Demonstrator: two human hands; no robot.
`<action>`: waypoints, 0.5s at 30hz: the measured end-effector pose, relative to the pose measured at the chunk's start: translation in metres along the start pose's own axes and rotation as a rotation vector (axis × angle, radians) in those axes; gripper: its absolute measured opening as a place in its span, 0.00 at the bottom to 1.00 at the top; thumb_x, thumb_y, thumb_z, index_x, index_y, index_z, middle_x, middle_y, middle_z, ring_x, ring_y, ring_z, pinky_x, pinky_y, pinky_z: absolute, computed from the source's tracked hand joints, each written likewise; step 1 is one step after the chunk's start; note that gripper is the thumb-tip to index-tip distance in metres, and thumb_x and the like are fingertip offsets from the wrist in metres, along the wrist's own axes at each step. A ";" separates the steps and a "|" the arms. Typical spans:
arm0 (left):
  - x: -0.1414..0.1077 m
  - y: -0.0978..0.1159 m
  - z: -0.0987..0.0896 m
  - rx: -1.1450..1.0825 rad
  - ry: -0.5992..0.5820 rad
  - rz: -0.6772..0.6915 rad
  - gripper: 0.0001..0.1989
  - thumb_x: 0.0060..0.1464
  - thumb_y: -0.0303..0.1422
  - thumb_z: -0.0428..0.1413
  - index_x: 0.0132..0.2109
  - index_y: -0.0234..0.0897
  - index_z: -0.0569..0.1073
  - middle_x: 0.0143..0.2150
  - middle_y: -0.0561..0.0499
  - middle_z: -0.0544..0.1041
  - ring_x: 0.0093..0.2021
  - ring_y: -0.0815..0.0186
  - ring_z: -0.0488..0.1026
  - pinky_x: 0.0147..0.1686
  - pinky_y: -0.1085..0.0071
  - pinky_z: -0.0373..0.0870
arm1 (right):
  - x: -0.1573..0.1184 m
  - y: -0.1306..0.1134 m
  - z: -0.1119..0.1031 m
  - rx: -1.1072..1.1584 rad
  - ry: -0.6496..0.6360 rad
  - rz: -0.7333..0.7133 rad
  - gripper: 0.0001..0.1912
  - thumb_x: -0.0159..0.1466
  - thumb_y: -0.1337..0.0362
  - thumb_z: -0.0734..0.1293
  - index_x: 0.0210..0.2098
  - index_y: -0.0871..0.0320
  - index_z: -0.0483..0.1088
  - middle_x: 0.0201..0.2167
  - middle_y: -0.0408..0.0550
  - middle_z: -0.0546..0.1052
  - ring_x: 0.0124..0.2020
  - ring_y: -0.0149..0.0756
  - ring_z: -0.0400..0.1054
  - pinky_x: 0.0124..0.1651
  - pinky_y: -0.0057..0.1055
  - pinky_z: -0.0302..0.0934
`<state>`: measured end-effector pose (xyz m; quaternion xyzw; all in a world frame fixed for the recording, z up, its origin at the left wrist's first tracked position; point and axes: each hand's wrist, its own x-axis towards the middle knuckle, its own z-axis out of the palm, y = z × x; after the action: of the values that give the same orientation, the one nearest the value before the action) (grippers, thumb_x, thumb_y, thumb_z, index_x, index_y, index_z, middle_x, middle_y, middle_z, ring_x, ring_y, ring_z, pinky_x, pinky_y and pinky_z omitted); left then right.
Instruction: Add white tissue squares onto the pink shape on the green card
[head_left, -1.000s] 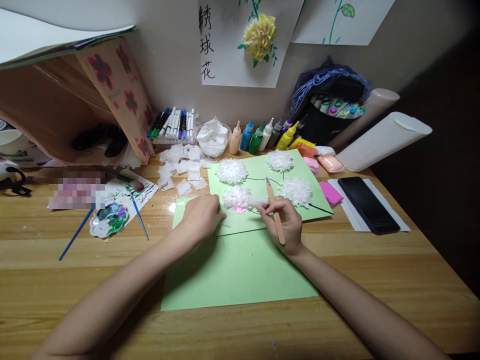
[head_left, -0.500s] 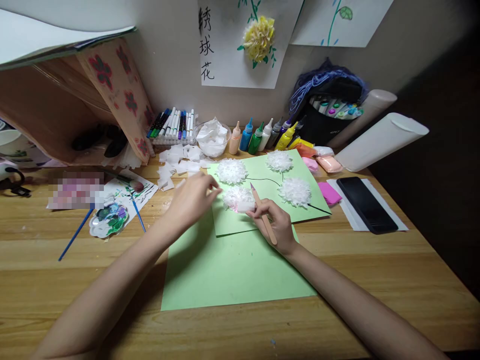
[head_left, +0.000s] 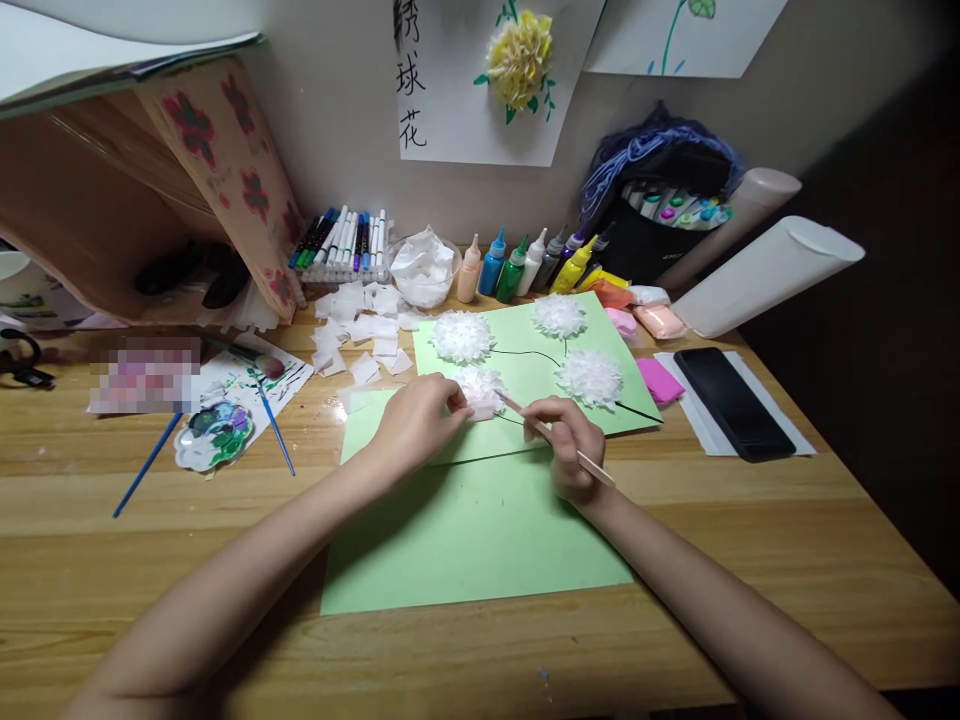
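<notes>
My left hand (head_left: 421, 428) is closed in a pinch at the near left white paper flower (head_left: 481, 382), on a small square of white tissue paper (head_left: 481, 412). My right hand (head_left: 568, 448) grips a wooden pencil (head_left: 555, 437), its tip at the flower's right side close to the tissue square. Three other fluffy white flowers, such as the one at right (head_left: 591, 378), sit on the green sheet (head_left: 517, 345) with thin black stem lines. A second green sheet (head_left: 480, 540) lies beneath, nearer me. My left fingertips partly hide the near flower's lower edge.
Loose tissue squares (head_left: 365, 368) lie left of the flowers, below a bowl of white tissue (head_left: 425, 268). Paint bottles (head_left: 516, 272) and markers (head_left: 345, 240) line the wall. A paint palette (head_left: 214, 437) with brushes is at left, a phone (head_left: 733, 403) at right.
My left hand has moved right and down to the near flower. The tissue square has passed from my right fingers to my left. My right hand has shifted slightly right, tilting the pencil flatter.
</notes>
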<state>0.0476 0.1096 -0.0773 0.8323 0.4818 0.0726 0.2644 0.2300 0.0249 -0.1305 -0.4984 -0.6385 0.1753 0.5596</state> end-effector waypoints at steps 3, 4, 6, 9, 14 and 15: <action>-0.002 0.004 0.001 0.063 0.035 -0.020 0.07 0.55 0.35 0.56 0.33 0.37 0.74 0.37 0.48 0.77 0.39 0.60 0.71 0.32 0.68 0.62 | 0.000 -0.001 -0.001 -0.037 -0.058 -0.066 0.15 0.69 0.62 0.53 0.33 0.54 0.69 0.21 0.41 0.68 0.22 0.31 0.63 0.28 0.29 0.58; -0.002 0.004 0.002 0.073 0.035 -0.027 0.08 0.55 0.36 0.55 0.32 0.37 0.74 0.37 0.47 0.77 0.38 0.60 0.71 0.32 0.68 0.61 | 0.000 -0.001 -0.001 -0.065 -0.082 -0.081 0.16 0.69 0.63 0.53 0.31 0.54 0.69 0.21 0.41 0.68 0.21 0.31 0.63 0.27 0.29 0.58; -0.002 0.004 0.002 0.085 0.038 -0.034 0.09 0.55 0.37 0.55 0.32 0.37 0.73 0.36 0.47 0.76 0.38 0.60 0.71 0.31 0.69 0.60 | 0.003 -0.003 0.001 -0.114 -0.130 -0.104 0.16 0.69 0.63 0.53 0.30 0.55 0.68 0.21 0.42 0.69 0.21 0.31 0.65 0.27 0.29 0.59; -0.001 0.004 0.003 0.106 0.053 -0.022 0.09 0.56 0.36 0.54 0.31 0.36 0.73 0.36 0.47 0.76 0.38 0.61 0.71 0.31 0.69 0.60 | 0.006 -0.005 0.003 -0.138 -0.172 -0.123 0.15 0.69 0.64 0.53 0.30 0.55 0.67 0.21 0.43 0.71 0.23 0.31 0.66 0.28 0.28 0.60; -0.003 0.006 0.004 0.137 0.069 -0.021 0.09 0.56 0.37 0.55 0.32 0.36 0.72 0.36 0.48 0.76 0.38 0.61 0.71 0.30 0.69 0.59 | 0.008 -0.006 0.005 -0.151 -0.196 -0.107 0.13 0.69 0.65 0.54 0.31 0.56 0.67 0.22 0.42 0.71 0.24 0.30 0.67 0.30 0.27 0.60; -0.003 0.005 0.002 0.139 0.076 -0.023 0.10 0.56 0.38 0.55 0.31 0.37 0.72 0.36 0.48 0.76 0.38 0.61 0.71 0.30 0.69 0.59 | 0.009 -0.005 0.006 -0.152 -0.198 -0.099 0.13 0.69 0.65 0.55 0.31 0.56 0.67 0.21 0.42 0.70 0.24 0.30 0.67 0.30 0.27 0.60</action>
<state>0.0510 0.1042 -0.0761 0.8396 0.5049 0.0674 0.1887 0.2234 0.0317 -0.1236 -0.4876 -0.7259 0.1470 0.4622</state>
